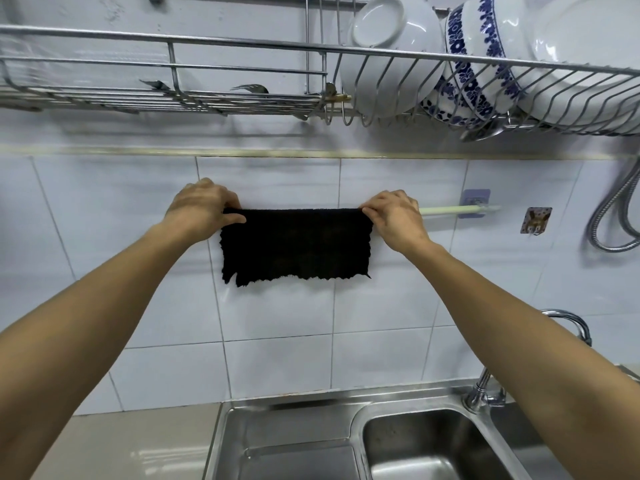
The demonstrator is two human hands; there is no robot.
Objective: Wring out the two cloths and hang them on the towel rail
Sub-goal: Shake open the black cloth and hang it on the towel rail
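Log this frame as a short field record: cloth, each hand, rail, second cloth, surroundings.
cloth: black cloth spread flat against the tiled wall, top edge level with the towel rail
left hand: left hand pinching the top left corner
right hand: right hand pinching the top right corner
rail: pale green bar, bare to the right of the cloth
second cloth: not in view
surroundings: dish rack with bowls above; steel sink and tap below
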